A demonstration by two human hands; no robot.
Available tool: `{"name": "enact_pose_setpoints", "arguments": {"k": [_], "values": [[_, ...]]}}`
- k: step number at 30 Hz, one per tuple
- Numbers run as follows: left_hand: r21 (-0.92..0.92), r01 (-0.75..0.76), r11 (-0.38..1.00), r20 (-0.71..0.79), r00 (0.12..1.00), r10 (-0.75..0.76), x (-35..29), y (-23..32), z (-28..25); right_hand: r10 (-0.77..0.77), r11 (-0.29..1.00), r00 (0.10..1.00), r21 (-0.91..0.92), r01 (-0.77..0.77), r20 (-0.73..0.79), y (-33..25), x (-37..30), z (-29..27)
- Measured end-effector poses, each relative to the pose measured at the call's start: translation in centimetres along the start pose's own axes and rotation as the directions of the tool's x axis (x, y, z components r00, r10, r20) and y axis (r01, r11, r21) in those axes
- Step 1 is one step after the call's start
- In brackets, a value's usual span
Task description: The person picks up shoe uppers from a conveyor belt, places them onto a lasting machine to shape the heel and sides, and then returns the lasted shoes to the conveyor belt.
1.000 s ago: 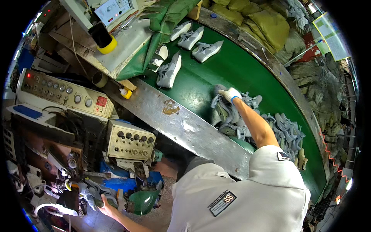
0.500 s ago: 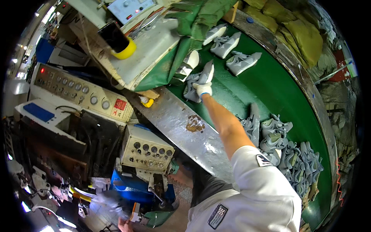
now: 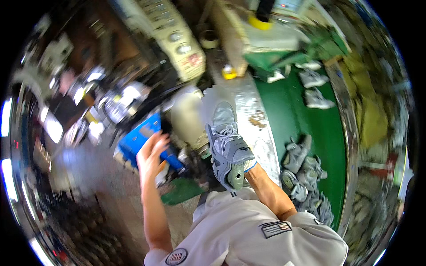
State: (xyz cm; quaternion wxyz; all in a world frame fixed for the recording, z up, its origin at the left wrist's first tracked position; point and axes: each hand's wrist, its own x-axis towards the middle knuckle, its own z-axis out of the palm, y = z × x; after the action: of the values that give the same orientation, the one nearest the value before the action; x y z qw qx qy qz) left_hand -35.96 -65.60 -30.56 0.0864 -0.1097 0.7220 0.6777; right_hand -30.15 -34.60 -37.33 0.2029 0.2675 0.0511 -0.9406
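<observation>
A grey lace-up sneaker is held up in front of my body, its toe end pointing away and its heel toward me. My right hand, in a white glove with a blue cuff, grips it from behind at the heel end. Most of that hand is hidden by the shoe. My bare left hand is raised to the left with its fingers stretched apart, a little blurred, and nothing shows in it. Behind that hand is a blue machine part.
A green conveyor belt with a metal edge runs along my right. Several grey sneakers are heaped on it nearby; others lie farther up. A control panel and a yellow-based bench stand ahead.
My right hand has lifted the grey sneaker off the belt and brought it in front of me. My left hand has risen from the lower left. The view has swung left.
</observation>
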Motion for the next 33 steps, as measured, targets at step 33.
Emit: {"name": "enact_pose_setpoints", "arguments": {"k": [33], "values": [[-0.740, 0.041, 0.671, -0.130, 0.971, -0.202, 5.1, -4.5, -11.9, -0.127, 0.580, 0.946, -0.751, 0.316, 0.299, 20.9, 21.4, 15.0]]}}
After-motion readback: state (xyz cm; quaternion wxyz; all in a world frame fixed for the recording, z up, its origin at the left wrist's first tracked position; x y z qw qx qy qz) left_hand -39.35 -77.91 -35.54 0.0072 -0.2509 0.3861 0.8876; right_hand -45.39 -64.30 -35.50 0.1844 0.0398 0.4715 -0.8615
